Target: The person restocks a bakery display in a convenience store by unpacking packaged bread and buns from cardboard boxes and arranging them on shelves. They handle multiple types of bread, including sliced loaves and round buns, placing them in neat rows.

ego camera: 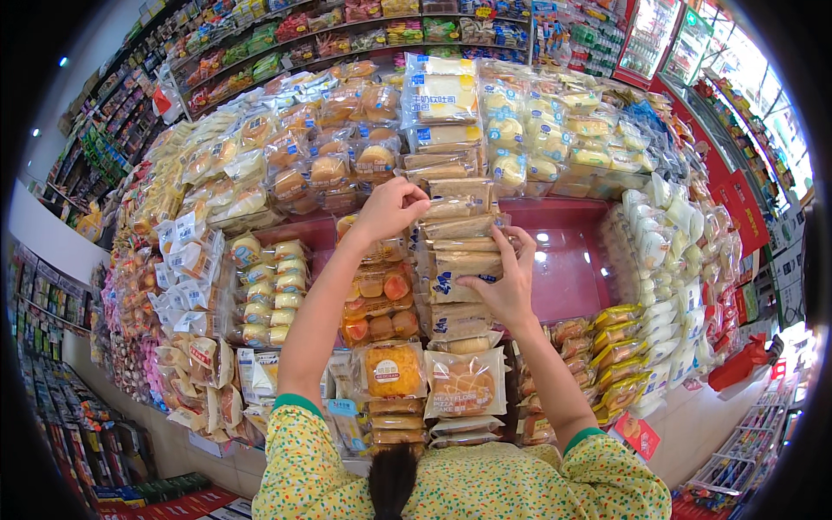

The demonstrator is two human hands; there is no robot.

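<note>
A row of brown bread slices in clear packets runs away from me down the middle of the display. My left hand is at the left edge of this row, fingers curled and thumb near the packets' edges; whether it pinches one is hidden. On the right side, my right hand touches the row with thumb and fingers spread. Its thumb lies over the front of one packet, and its fingertips reach the edge of packets farther back. White sliced bread packs lie at the row's far end.
A red display tray with a bare bottom lies right of my right hand. Packaged round buns are left of the row. A meat floss pizza cake and a yellow cake lie nearest me. Snack shelves stand behind.
</note>
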